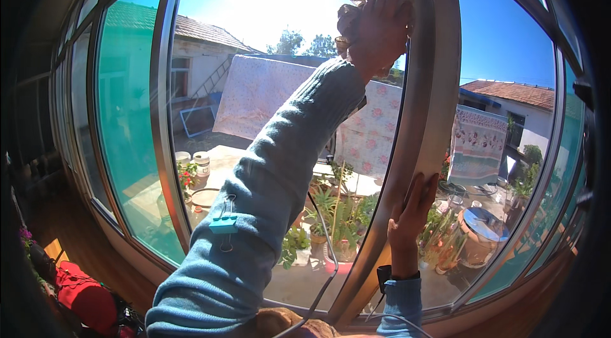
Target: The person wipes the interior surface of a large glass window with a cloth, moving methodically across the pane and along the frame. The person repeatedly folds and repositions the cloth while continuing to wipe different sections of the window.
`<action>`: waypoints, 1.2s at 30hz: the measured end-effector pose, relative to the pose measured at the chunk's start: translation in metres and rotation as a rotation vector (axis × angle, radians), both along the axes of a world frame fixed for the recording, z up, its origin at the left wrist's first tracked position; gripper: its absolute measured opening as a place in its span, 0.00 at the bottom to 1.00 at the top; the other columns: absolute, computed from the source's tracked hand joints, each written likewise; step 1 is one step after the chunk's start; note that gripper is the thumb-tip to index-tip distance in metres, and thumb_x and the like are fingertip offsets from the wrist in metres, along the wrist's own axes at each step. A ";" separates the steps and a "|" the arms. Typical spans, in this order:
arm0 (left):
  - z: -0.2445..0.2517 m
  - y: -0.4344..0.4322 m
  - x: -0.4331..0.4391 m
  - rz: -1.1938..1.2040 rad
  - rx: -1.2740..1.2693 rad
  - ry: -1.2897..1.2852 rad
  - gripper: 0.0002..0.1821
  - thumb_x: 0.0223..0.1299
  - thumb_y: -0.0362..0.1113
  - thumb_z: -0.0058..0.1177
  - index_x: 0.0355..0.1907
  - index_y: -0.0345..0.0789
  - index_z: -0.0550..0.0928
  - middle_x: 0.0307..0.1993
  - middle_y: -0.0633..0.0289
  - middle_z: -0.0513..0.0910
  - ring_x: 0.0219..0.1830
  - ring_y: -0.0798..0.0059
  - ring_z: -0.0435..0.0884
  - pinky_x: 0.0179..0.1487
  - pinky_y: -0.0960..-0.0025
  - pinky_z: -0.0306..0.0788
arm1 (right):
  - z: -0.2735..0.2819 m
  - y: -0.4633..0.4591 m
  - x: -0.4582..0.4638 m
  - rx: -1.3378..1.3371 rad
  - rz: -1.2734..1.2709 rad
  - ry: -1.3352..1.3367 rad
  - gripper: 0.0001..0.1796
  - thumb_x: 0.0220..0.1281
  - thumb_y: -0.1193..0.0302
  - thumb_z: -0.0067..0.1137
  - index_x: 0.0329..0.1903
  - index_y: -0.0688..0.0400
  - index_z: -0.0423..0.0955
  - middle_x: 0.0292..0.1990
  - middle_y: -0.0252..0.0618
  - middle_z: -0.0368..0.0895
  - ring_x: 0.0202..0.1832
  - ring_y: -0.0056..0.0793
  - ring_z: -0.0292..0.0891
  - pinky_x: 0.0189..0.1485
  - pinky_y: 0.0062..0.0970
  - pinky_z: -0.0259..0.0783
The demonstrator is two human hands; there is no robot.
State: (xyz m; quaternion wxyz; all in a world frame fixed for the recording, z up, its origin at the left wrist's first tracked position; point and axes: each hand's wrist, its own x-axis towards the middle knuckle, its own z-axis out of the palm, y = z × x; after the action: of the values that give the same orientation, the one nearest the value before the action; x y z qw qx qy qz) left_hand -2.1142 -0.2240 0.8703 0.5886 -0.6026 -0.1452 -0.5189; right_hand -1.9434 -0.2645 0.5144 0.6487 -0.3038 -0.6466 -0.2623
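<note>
My left hand (382, 27) is raised high against the window glass, its fingers around a crumpled brownish cloth (350, 18) beside the upper part of the metal window post (415, 113). The left arm, in a blue knit sleeve with a teal binder clip (223, 224) on it, crosses the pane from lower left. Lower down, my right hand (413, 218) rests on the same post, fingers pointing up and somewhat apart, with nothing seen in it. A black strap with a small device (383, 277) is at the right wrist. The palms are hidden.
Tall panes, some green-tinted (129, 123), curve around both sides. A cable (329, 237) hangs below the left arm. Red fabric (86, 297) lies at lower left. Outside, beyond the glass, are potted plants (324, 209), hung bedding (267, 89) and a large round container (479, 237).
</note>
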 end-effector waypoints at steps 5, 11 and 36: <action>0.057 0.013 -0.023 -0.086 0.102 -0.082 0.27 0.50 0.38 0.65 0.56 0.35 0.81 0.64 0.48 0.71 0.66 0.50 0.73 0.64 0.47 0.69 | 0.000 0.000 0.000 -0.004 -0.096 -0.038 0.39 0.65 0.86 0.41 0.81 0.62 0.55 0.81 0.65 0.43 0.81 0.64 0.51 0.76 0.44 0.66; 0.079 -0.005 -0.116 -0.042 0.060 -0.149 0.26 0.53 0.37 0.63 0.56 0.34 0.79 0.63 0.47 0.71 0.64 0.49 0.73 0.64 0.48 0.70 | -0.002 0.003 -0.001 -0.032 -0.123 -0.036 0.34 0.80 0.63 0.41 0.82 0.61 0.53 0.81 0.65 0.43 0.81 0.65 0.48 0.79 0.49 0.57; -0.147 -0.065 -0.392 0.621 0.140 -0.583 0.36 0.65 0.34 0.55 0.75 0.31 0.63 0.65 0.34 0.71 0.73 0.40 0.69 0.77 0.53 0.62 | -0.007 0.008 -0.006 0.018 -0.118 0.000 0.49 0.77 0.34 0.28 0.82 0.61 0.53 0.80 0.66 0.48 0.81 0.67 0.47 0.80 0.55 0.49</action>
State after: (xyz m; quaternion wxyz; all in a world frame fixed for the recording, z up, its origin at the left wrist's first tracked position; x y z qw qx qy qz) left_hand -2.5059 -0.2887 0.7228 0.6906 -0.3169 -0.4444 -0.4744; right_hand -1.9493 -0.2562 0.5074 0.6349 -0.3355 -0.6252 -0.3059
